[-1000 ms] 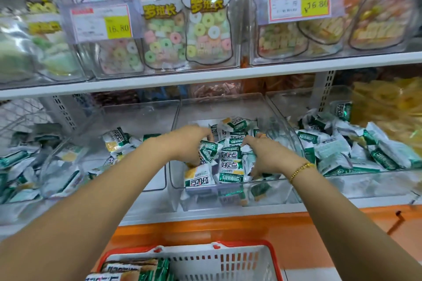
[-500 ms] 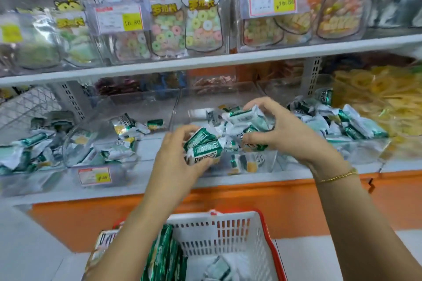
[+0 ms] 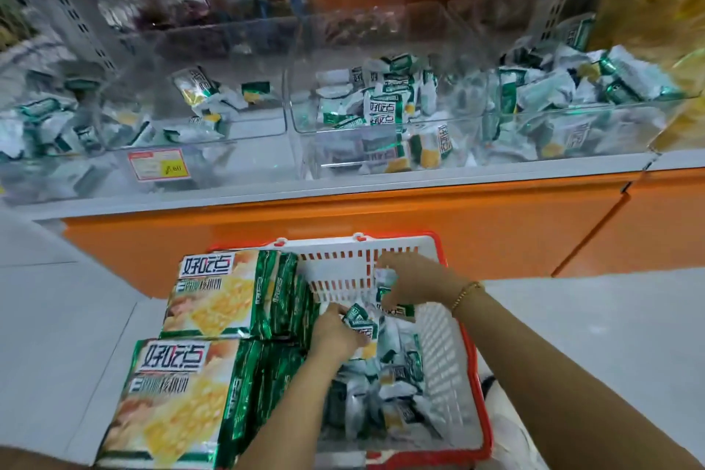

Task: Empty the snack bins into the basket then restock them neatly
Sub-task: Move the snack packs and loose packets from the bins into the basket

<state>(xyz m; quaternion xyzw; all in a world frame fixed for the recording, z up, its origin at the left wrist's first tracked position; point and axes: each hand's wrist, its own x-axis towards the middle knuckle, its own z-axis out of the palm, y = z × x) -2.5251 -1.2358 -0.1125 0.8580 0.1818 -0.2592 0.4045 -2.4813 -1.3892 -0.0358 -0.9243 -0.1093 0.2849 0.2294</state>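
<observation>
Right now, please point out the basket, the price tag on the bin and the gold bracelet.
basket (image 3: pixel 335 277), head view, on its white far wall
price tag (image 3: pixel 159 169), head view, on the middle of the label
bracelet (image 3: pixel 466 294), head view, on the chain at the wrist

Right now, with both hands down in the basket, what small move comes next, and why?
Probably let go: the left hand and right hand each grip small packets just above the loose pile in the basket, so releasing drops them in. The middle bin still holds more.
</observation>
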